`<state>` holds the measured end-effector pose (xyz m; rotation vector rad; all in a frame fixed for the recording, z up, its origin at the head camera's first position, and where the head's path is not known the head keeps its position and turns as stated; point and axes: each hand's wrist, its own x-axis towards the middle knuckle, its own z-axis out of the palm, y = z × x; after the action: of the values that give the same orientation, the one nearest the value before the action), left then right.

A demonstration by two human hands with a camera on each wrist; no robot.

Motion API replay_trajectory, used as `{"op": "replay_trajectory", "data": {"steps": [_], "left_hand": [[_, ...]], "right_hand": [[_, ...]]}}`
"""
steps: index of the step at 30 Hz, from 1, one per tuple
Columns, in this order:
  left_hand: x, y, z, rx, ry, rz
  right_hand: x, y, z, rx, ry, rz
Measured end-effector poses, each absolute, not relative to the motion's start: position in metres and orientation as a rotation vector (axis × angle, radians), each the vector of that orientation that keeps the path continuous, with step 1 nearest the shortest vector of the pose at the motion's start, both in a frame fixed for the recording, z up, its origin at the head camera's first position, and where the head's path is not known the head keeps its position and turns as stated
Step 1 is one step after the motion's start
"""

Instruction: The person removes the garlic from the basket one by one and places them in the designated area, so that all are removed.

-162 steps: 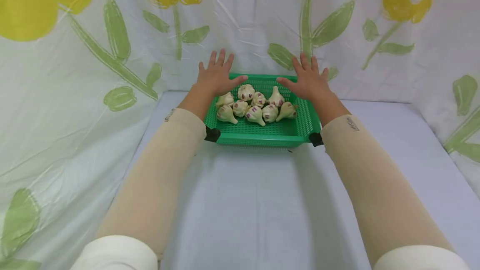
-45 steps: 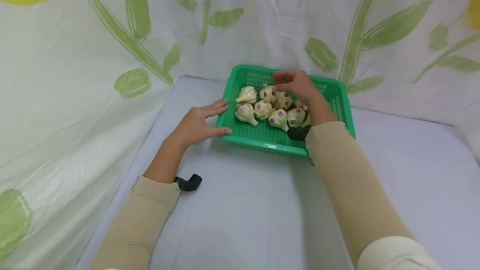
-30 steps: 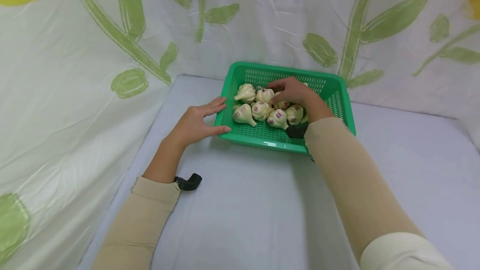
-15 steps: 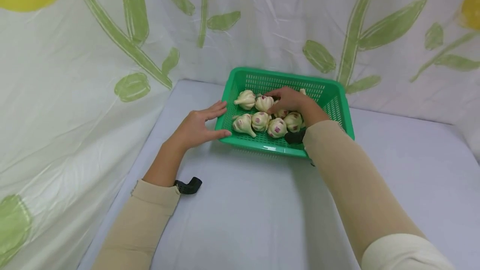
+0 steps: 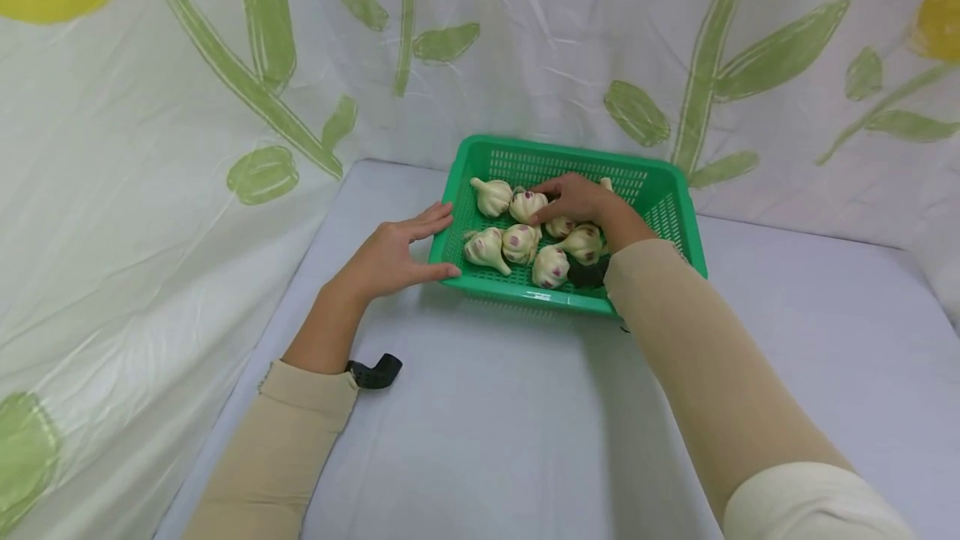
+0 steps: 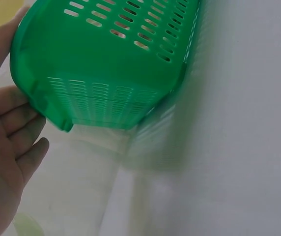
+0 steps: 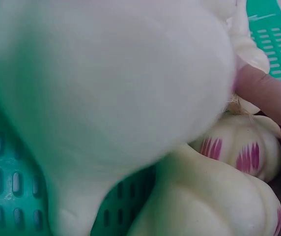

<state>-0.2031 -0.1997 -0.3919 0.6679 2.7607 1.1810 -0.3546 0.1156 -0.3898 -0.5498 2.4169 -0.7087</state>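
Garlic bulbs (image 5: 521, 242) lie loose inside a green slotted basket (image 5: 540, 296). Orientation: back-left bulb (image 5: 493, 198) has its long axis slanted, stem toward the back left; front-left bulb (image 5: 482, 247) points its stem toward the front right; right-front bulb (image 5: 587, 244) points its stem left. Basket's long axis runs left to right, right end slightly nearer the person. Against 0.5 s ago: back-left bulb's stem has swung from left and slightly forward to back left; front bulb (image 5: 551, 267) sits closer to the basket's front edge; right-front bulb now shows its stem. Both hands are in about the same positions. Markings: purple brush-like streaks on the bulbs, clearest in the right wrist view. Right hand (image 5: 577, 198) is inside the basket, fingers partly bent, thumb and fingertips either side of a back-row bulb (image 5: 527, 207); cannot tell whether it grips. Left hand (image 5: 393, 257) is spread wide, touching the basket's left end. Basket stands on a pale surface (image 5: 465, 423), before a white sheet (image 5: 540, 90) printed with yellow flowers and green leaves.
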Motion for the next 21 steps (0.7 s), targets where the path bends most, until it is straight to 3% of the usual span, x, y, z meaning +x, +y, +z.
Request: {"op": "replay_trajectory", "data": {"steps": [21], "left_hand": [[-0.2041, -0.1993, -0.3921, 0.657, 2.777, 1.173]], "right_hand": [[-0.3603, 0.1192, -0.3946, -0.526, 2.409, -0.701]]}}
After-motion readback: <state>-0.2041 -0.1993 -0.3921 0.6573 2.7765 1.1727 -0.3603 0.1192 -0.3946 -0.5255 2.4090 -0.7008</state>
